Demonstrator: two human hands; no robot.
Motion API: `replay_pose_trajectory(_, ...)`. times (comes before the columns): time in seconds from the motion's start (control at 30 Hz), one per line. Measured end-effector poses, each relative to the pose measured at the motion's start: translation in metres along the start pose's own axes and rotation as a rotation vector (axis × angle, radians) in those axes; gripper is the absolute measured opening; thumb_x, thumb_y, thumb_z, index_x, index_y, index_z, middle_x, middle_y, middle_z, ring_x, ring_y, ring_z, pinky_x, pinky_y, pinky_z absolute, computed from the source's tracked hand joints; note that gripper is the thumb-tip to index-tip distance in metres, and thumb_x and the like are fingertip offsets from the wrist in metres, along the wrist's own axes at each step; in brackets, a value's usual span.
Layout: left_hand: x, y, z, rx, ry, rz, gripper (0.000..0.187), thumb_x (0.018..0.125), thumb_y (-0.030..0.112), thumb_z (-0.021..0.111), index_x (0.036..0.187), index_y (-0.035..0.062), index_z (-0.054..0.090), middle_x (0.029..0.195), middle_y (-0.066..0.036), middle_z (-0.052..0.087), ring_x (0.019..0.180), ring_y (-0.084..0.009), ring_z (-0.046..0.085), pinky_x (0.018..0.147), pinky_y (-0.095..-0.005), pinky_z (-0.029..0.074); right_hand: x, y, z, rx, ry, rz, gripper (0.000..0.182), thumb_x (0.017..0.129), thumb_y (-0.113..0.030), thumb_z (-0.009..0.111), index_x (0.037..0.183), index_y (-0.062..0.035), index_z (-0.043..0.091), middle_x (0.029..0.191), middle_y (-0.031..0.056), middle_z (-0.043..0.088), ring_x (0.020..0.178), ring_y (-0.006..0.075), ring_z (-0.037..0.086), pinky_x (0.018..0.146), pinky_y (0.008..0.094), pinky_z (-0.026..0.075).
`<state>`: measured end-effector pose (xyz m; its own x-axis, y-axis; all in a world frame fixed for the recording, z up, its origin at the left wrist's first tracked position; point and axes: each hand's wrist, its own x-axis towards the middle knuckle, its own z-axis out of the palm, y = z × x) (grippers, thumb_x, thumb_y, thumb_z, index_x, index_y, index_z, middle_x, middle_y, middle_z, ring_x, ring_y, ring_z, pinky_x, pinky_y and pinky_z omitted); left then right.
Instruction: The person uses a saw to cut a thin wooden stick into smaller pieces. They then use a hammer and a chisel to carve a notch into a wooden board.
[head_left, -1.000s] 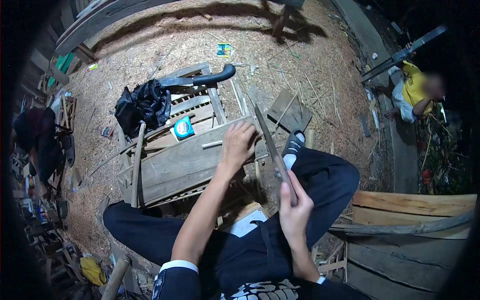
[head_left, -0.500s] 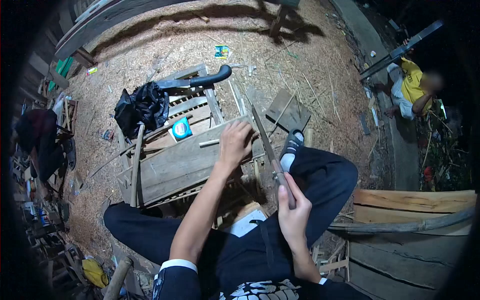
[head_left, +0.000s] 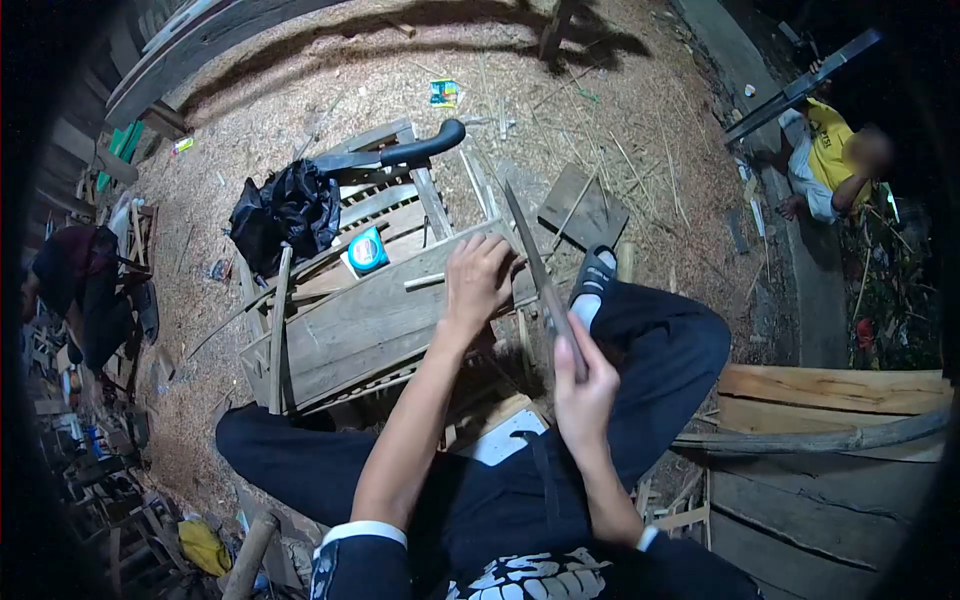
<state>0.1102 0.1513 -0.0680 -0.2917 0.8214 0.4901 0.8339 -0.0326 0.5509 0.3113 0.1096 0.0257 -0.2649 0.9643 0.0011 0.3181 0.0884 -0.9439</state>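
Note:
My left hand (head_left: 478,285) presses down on a plank-topped wooden bench (head_left: 330,335), fingers curled over a thin pale wooden stick (head_left: 425,282) whose left end pokes out. My right hand (head_left: 583,385) wraps round the brown handle of a hand saw (head_left: 530,245), thumb along the top. Its long tapering blade points away from me, just right of my left fingers; the edge is too blurred to show teeth. A blue tape measure (head_left: 367,249) lies on the bench to the left, beside a crumpled black bag (head_left: 287,220).
A black-handled blade tool (head_left: 425,147) lies across the bench's far end. A dark board (head_left: 583,207) rests on the shavings beyond my sandalled foot (head_left: 593,277). Stacked planks (head_left: 820,480) stand at the right. One person (head_left: 830,160) sits far right; another (head_left: 85,290) bends at the left.
My right hand and the saw have moved slightly forward, away from me. My left hand stays on the stick. The view has shifted a little.

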Motion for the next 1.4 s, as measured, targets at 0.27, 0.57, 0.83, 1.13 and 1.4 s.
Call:
replay_pose_trajectory(0.27,0.003,-0.001,-0.001,-0.021,0.004,0.014,0.019,0.084,0.015,0.079,0.091,0.0044,0.065,0.094,-0.011,0.063,0.091,-0.0347,0.06,0.078,-0.0453,0.048,-0.003,-0.009,-0.006,-0.095,-0.021,-0.01,0.043,0.106,-0.016,0.064,0.139,0.012,0.062,0.127,0.0229,0.074,0.117,0.0202,0.07,0.101,0.0336,0.053)
replay_pose_trajectory(0.57,-0.003,0.0,-0.001,-0.059,0.031,0.004,0.017,0.083,0.012,0.079,0.092,0.0043,0.066,0.09,-0.011,0.064,0.091,-0.0352,0.061,0.08,-0.0467,0.048,-0.003,-0.013,-0.003,-0.08,-0.003,-0.07,0.042,0.105,-0.017,0.064,0.137,0.0104,0.064,0.122,0.0276,0.075,0.108,0.0255,0.076,0.092,0.0357,0.057)
replay_pose_trajectory(0.83,0.002,0.0,0.001,-0.011,0.008,-0.029,0.022,0.082,0.016,0.082,0.09,0.0039,0.065,0.091,-0.011,0.065,0.092,-0.0347,0.062,0.078,-0.045,0.048,-0.024,-0.018,-0.026,-0.067,-0.019,0.011,0.043,0.105,-0.017,0.064,0.139,0.0096,0.063,0.124,0.026,0.075,0.115,0.0227,0.073,0.094,0.0361,0.056)
replay_pose_trajectory(1.13,0.001,0.006,-0.003,-0.029,0.027,-0.011,0.024,0.09,0.022,0.079,0.087,0.0039,0.064,0.09,-0.01,0.063,0.09,-0.0335,0.06,0.08,-0.0453,0.046,0.011,-0.008,0.007,0.0,-0.043,0.03,0.043,0.107,-0.018,0.063,0.138,0.0115,0.062,0.128,0.0224,0.074,0.117,0.0209,0.07,0.103,0.0337,0.053)
replay_pose_trajectory(1.4,0.003,0.001,-0.001,-0.018,0.005,-0.033,0.024,0.093,0.024,0.077,0.087,0.0042,0.066,0.092,-0.011,0.064,0.094,-0.0341,0.062,0.082,-0.045,0.047,-0.016,0.003,-0.003,-0.058,0.016,0.022,0.042,0.105,-0.015,0.065,0.138,0.0119,0.063,0.125,0.0219,0.075,0.112,0.0179,0.071,0.097,0.0317,0.055)
